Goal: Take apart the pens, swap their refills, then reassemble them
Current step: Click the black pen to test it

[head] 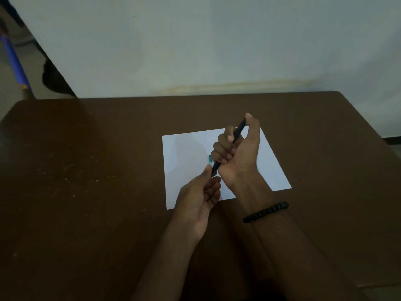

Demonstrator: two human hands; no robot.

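Brown wooden table spreads under my work, with a white sheet of paper as a backdrop for small parts. My left hand pinches the lower end of the dark slim plastic pen, ready, I judge, to twist or pull it apart. My right hand wraps the barrel, steadying it above the sheet. A small teal piece shows beside my fingers; no writing is legible.

- Both forearms are bare, with no sleeves in view.
- A black beaded bracelet circles the right forearm, just behind the wrist.
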